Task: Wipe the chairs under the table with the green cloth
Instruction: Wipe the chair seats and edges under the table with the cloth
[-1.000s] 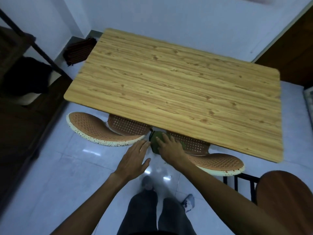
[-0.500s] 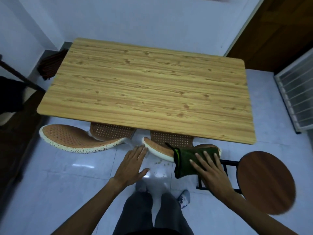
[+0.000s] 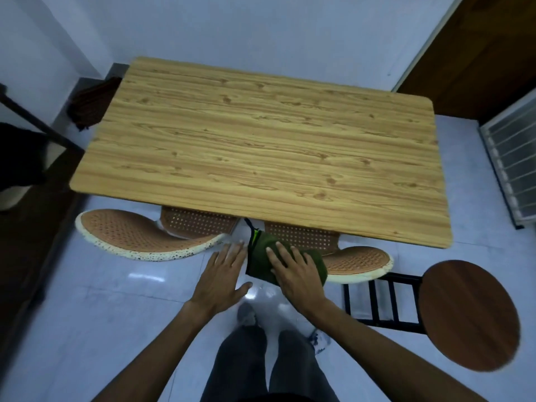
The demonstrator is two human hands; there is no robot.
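Note:
Two orange perforated chairs with speckled cream rims are tucked under the wooden table (image 3: 261, 146). The left chair (image 3: 136, 239) juts out at the left, the right chair (image 3: 359, 261) at the right. The dark green cloth (image 3: 261, 256) lies over the left end of the right chair's backrest. My right hand (image 3: 293, 271) presses flat on the cloth, fingers spread. My left hand (image 3: 222, 274) hovers open beside the cloth, between the two chairs, holding nothing.
A round brown stool (image 3: 467, 314) with a black frame stands at the right, close to the right chair. A dark cloth bundle (image 3: 90, 104) sits at the table's far left corner. Dark furniture lines the left edge, a metal grille the right. My legs stand below on the tiled floor.
My right hand slid the green cloth from the right part of the chair's backrest back toward its left end. My left hand stayed open near the gap between the chairs.

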